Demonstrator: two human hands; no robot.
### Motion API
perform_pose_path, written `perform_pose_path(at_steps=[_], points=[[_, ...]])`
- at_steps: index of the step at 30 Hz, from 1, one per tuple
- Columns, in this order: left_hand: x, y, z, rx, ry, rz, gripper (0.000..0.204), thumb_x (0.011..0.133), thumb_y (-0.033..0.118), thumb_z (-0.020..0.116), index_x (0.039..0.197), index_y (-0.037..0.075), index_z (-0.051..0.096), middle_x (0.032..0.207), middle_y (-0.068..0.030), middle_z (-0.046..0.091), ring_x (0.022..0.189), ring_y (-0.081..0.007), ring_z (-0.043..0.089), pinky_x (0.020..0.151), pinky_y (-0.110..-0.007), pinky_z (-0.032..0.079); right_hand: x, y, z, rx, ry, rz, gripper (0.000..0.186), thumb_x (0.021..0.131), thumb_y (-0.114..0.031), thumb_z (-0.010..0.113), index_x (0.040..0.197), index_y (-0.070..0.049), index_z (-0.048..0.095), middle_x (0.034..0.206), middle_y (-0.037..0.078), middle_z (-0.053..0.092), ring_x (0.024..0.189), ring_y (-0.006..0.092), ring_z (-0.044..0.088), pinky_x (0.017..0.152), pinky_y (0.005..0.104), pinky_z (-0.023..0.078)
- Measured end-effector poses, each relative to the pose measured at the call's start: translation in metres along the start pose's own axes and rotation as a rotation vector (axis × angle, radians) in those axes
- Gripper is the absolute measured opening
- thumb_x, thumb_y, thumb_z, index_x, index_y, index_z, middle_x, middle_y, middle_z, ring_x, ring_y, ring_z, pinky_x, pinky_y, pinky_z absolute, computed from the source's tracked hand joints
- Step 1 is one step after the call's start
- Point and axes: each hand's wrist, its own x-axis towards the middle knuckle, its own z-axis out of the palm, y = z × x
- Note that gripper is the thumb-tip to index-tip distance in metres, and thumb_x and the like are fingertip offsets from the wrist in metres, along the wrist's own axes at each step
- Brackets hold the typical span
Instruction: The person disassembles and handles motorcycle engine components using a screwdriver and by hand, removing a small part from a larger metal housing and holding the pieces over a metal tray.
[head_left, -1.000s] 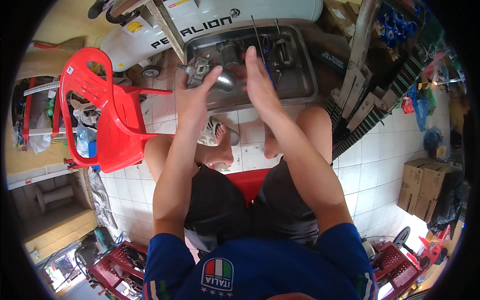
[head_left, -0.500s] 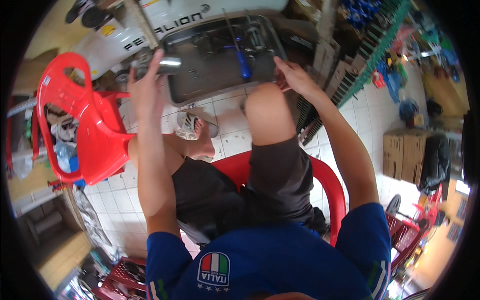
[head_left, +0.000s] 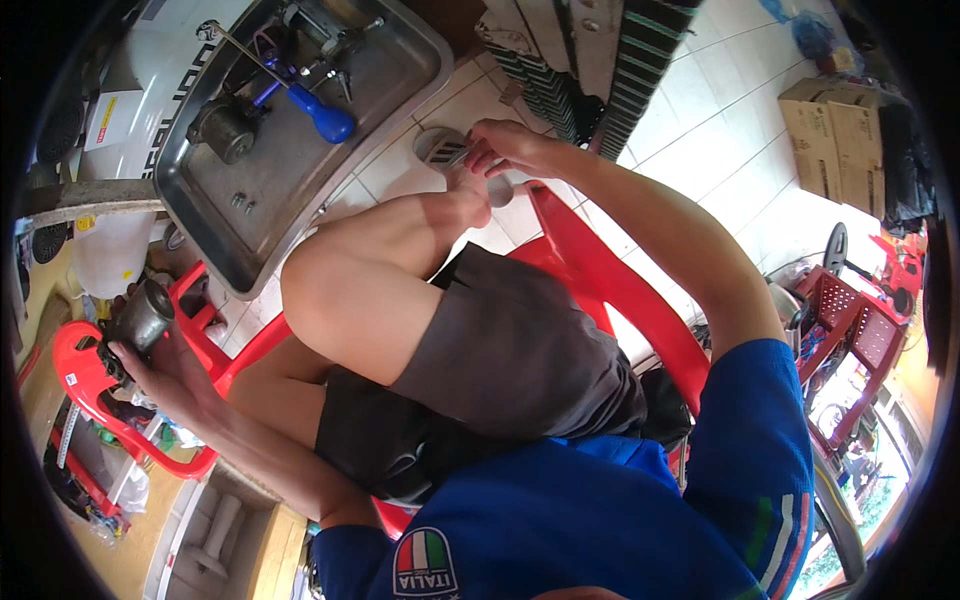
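Note:
My left hand (head_left: 152, 362) is out at the left, gripping a cylindrical metal motor part (head_left: 143, 315) with a dark, uneven end. Beside my raised knee lies a grey metal tray (head_left: 285, 215). It holds a blue-handled screwdriver (head_left: 325, 118), a dark round metal housing (head_left: 226, 130), a few small bolts (head_left: 241, 202) and a metal assembly (head_left: 318, 30) at the far end. My right hand (head_left: 512, 148) hovers above my foot, fingers loosely bent and apart, with nothing visible in them.
A red plastic chair (head_left: 75, 370) stands at the left, and I sit on another red chair (head_left: 600, 290). A dark slatted rack (head_left: 640, 70) rises past the tray. Cardboard boxes (head_left: 835, 145) sit on the tiled floor at the right, near a maroon crate (head_left: 850, 310).
My view has turned, so the tray appears further left. My left hand has swung out left and lower with the metal part. My right hand has moved from beside my knee to over my foot.

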Motion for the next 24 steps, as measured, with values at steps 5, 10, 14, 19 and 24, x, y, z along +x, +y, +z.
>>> perform_pose_path(at_steps=[5, 10, 14, 19, 24], points=[[0.008, -0.016, 0.009, 0.05, -0.059, -0.013, 0.06, 0.097, 0.033, 0.058, 0.141, -0.002, 0.037, 0.144, -0.0175, 0.042, 0.135, -0.0318, 0.039, 0.116, -0.05, 0.031, 0.048, -0.013, 0.037, -0.155, -0.124, -0.046, 0.027, 0.095, -0.028, 0.048, 0.105, -0.005, 0.056, 0.095, 0.01, 0.063, 0.083, 0.0189, 0.059, 0.074, 0.0326, 0.05], [0.014, -0.038, 0.011, -0.026, -0.144, -0.083, 0.056, 0.098, 0.03, 0.055, 0.141, -0.001, 0.037, 0.145, -0.0156, 0.041, 0.139, -0.0315, 0.034, 0.118, -0.051, 0.025, 0.04, -0.035, 0.068, -0.358, -0.316, -0.177, 0.03, 0.094, -0.027, 0.051, 0.111, -0.004, 0.06, 0.1, 0.01, 0.062, 0.093, 0.0218, 0.058, 0.083, 0.0357, 0.048], [0.01, -0.041, 0.017, 0.075, -0.225, -0.098, 0.055, 0.1, 0.03, 0.052, 0.144, 0.001, 0.035, 0.146, -0.0139, 0.04, 0.139, -0.031, 0.034, 0.118, -0.049, 0.025, 0.002, -0.057, 0.046, -0.368, -0.331, -0.326, 0.029, 0.091, -0.025, 0.055, 0.111, -0.005, 0.065, 0.116, 0.01, 0.06, 0.111, 0.0218, 0.056, 0.096, 0.0361, 0.043], [0.007, -0.035, 0.011, -0.002, -0.26, -0.037, 0.057, 0.097, 0.028, 0.057, 0.143, 0.001, 0.036, 0.144, -0.0149, 0.043, 0.139, -0.0324, 0.036, 0.115, -0.052, 0.03, -0.022, -0.081, 0.015, -0.457, -0.285, -0.308, 0.028, 0.09, -0.022, 0.059, 0.111, -0.005, 0.064, 0.117, 0.01, 0.061, 0.108, 0.0195, 0.057, 0.093, 0.0337, 0.045], [0.006, -0.032, 0.024, 0.088, -0.201, -0.035, 0.054, 0.1, 0.032, 0.049, 0.142, 0.0, 0.037, 0.144, -0.0178, 0.042, 0.137, -0.0317, 0.037, 0.115, -0.05, 0.03, 0.03, -0.043, -0.013, -0.87, -0.45, -0.543, 0.032, 0.095, -0.026, 0.056, 0.117, -0.004, 0.062, 0.113, 0.01, 0.064, 0.104, 0.017, 0.058, 0.091, 0.0324, 0.045]])
